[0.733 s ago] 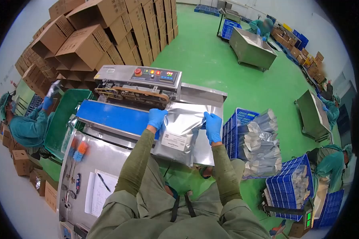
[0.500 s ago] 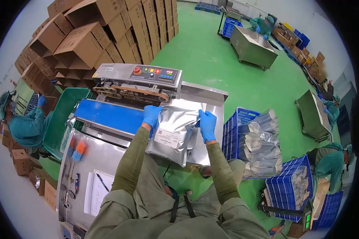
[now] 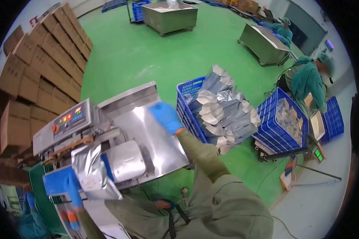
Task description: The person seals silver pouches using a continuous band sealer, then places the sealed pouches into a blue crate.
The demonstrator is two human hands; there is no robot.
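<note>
A silver foil bag (image 3: 92, 175) lies across the blue belt (image 3: 56, 181) of a band sealing machine (image 3: 66, 125), its upper edge at the sealing band. My left hand (image 3: 72, 190), in a blue glove, is at the bag's left side with fingers stretched out along it. To the right, my gloved right hand (image 3: 166, 117) is over the steel side plate (image 3: 163, 147), apart from the bag and close to a blue crate (image 3: 191, 119). Motion blurs its fingers. Several more silver bags (image 3: 227, 109) stand packed in that crate.
Stacked cartons (image 3: 40, 71) rise behind the sealer. A second blue crate (image 3: 281, 129) with bags stands on a scale with a lit green display (image 3: 317, 154). A person in a green gown (image 3: 307, 81) bends beside it. Steel carts (image 3: 169, 20) stand farther back.
My right hand has let go of the bag and moved toward the crate. The bag now sits farther left along the sealer, with my left hand beside it. My view has turned right.
</note>
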